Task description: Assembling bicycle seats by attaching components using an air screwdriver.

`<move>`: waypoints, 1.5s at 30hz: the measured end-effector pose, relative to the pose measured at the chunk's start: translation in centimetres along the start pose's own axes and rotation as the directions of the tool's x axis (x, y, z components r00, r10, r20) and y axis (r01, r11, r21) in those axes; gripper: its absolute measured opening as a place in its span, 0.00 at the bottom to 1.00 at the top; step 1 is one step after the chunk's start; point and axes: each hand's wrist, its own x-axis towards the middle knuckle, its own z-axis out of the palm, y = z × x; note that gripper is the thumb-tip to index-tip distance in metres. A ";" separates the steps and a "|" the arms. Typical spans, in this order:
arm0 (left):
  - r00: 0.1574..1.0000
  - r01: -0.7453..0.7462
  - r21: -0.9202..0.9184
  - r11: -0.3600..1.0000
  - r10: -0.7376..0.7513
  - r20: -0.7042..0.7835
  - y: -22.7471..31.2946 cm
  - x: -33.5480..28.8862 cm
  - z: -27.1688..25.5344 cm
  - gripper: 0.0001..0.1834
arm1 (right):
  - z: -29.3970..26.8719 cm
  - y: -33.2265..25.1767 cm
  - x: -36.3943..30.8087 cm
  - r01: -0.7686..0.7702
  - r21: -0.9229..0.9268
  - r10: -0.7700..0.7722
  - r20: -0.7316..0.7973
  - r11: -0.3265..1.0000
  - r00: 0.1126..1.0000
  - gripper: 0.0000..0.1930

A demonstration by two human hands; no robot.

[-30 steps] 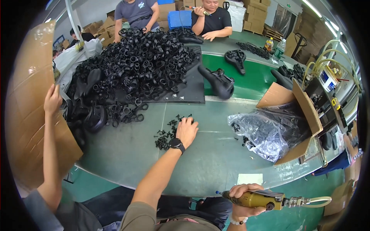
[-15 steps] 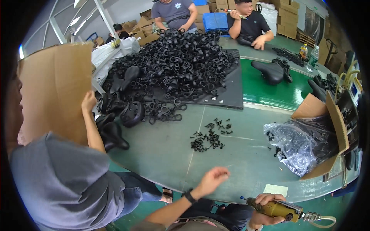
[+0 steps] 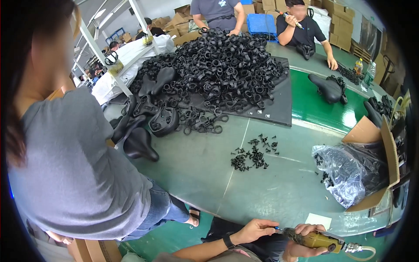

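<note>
My right hand (image 3: pixel 305 249) is wrapped round a gold air screwdriver (image 3: pixel 321 241), which points left and has a pale hose at its rear end. At the driver's blue tip (image 3: pixel 276 228) the fingertips of my left hand (image 3: pixel 256 230) are pinched together. What they hold, if anything, is too small to make out. On the green table (image 3: pixel 196 170) ahead lies a loose pile of small black screws (image 3: pixel 251 158). Beyond it rises a large heap of black ring clamps (image 3: pixel 214 70) on a dark board (image 3: pixel 281 111).
Black bicycle saddles (image 3: pixel 139 144) lie at the left, another saddle (image 3: pixel 325 89) at the far right. An open carton (image 3: pixel 390 153) with a clear plastic bag (image 3: pixel 345 174) stands right. A grey-shirted person (image 3: pixel 78 174) is close on my left; two people work across the table.
My left hand has come down and right to the screwdriver's tip. The person beside me has turned and lowered the cardboard. Across the table, a co-worker's hand has moved toward the small black parts.
</note>
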 end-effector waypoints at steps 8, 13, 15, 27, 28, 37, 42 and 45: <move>0.998 -0.063 -0.038 0.997 0.063 -0.016 -0.9 -0.4 0.4 0.18 | -1.0 0.1 0.3 -0.088 0.048 0.090 -0.029 0.995 0.996 0.36; 0.995 0.047 -0.124 0.991 -0.035 0.094 0.2 -0.6 0.5 0.18 | -1.6 -0.7 0.3 -0.194 0.137 0.180 0.111 0.971 0.978 0.40; 0.996 0.043 -0.105 0.994 -0.034 0.084 -0.1 -0.3 0.7 0.18 | -1.1 -0.9 0.3 -0.197 0.129 0.188 0.081 0.972 0.979 0.39; 0.993 0.057 -0.047 0.997 -0.052 0.103 -0.4 -0.2 0.4 0.17 | 0.0 0.2 0.8 -0.180 0.064 0.189 -0.205 0.982 0.960 0.28; 0.995 0.055 -0.010 0.998 -0.054 0.080 -0.4 -0.1 0.4 0.17 | -0.3 0.1 1.0 -0.176 0.069 0.186 -0.196 0.982 0.963 0.28; 0.898 -0.139 0.864 0.484 0.429 -0.096 2.6 0.5 -5.0 0.14 | -7.5 -0.3 3.1 -0.415 -0.046 0.410 -0.096 0.909 0.907 0.33; 0.775 -0.061 0.896 0.440 0.586 -0.235 3.4 1.8 -9.0 0.09 | -15.4 2.7 3.8 -0.537 0.030 0.536 0.022 0.843 0.844 0.29; 0.718 -0.103 0.961 0.258 0.688 -0.107 3.1 2.3 -8.9 0.06 | -17.0 3.9 3.7 -0.560 0.043 0.559 0.039 0.827 0.828 0.29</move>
